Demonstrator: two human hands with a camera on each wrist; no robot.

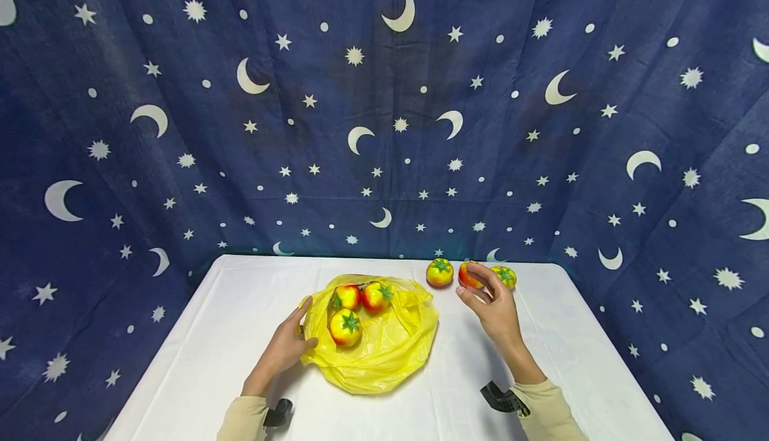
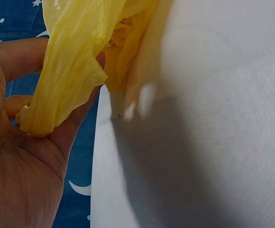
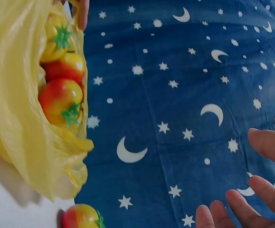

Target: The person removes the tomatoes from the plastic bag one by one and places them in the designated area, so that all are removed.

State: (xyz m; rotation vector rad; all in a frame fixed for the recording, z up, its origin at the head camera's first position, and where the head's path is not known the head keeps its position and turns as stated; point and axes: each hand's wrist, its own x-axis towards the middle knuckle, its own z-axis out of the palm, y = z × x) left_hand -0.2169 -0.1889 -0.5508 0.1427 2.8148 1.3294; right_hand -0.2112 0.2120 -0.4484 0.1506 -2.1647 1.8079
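Observation:
A yellow plastic bag [image 1: 390, 369] lies on the table with its mouth spread open. Inside show three red-and-yellow tomatoes [image 1: 345, 329] with green star-shaped tops. My left hand [image 1: 284, 346] holds the bag's left rim; in the left wrist view a gathered fold of the bag [image 2: 68, 71] lies between thumb and fingers. My right hand [image 1: 498, 314] is raised at the right, fingers loosely bent and apart. It overlaps the middle tomato [image 1: 466, 274] in the head view, while the right wrist view shows the right hand [image 3: 260, 190] holding nothing.
Along the far table edge, a tomato [image 1: 440, 273] stands left of the right hand and another tomato [image 1: 506, 275] behind it. The white cloth-covered table [image 1: 180, 361] meets a dark blue curtain [image 1: 336, 161] with moons and stars. Black straps [image 1: 503, 399] sit at both wrists.

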